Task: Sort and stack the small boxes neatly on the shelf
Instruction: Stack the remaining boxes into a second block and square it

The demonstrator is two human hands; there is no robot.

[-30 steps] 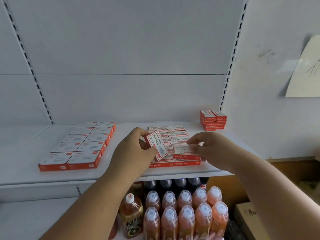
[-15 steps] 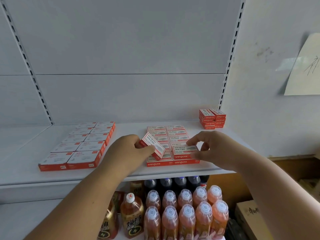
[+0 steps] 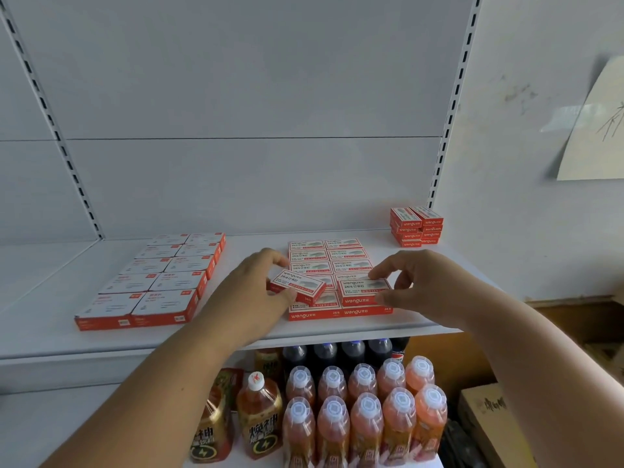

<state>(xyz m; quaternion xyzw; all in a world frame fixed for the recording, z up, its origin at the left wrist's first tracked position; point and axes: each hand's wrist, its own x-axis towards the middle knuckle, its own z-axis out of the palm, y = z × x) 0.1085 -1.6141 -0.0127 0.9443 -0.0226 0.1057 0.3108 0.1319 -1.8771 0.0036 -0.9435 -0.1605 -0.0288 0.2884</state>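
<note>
The left hand [image 3: 260, 285] pinches a box [image 3: 297, 286] between thumb at its near edge and fingers at its far edge, holding it skewed and tilted over the front left of the grid [image 3: 332, 265] of boxes on the shelf [image 3: 236, 329]. To set it well, I judge it should be turned until its long edges run parallel with the rows beneath, levelled, then lowered flat onto the front-left box so its red front face lines up with the box below; letting go only once it sits flush would keep it from sliding. The right hand [image 3: 415, 282] pinches a second box [image 3: 363, 292] by its right end, forefinger at the far corner and thumb low at the near one; that box lies level on the front-right of the grid, just beside the first, and gives a straight edge to butt against. Both forearms reach in from below, wrists roughly level with the shelf. A small stack [image 3: 416, 226] stands well apart at the back right, and flat packs [image 3: 158, 282] lie to the left.
</note>
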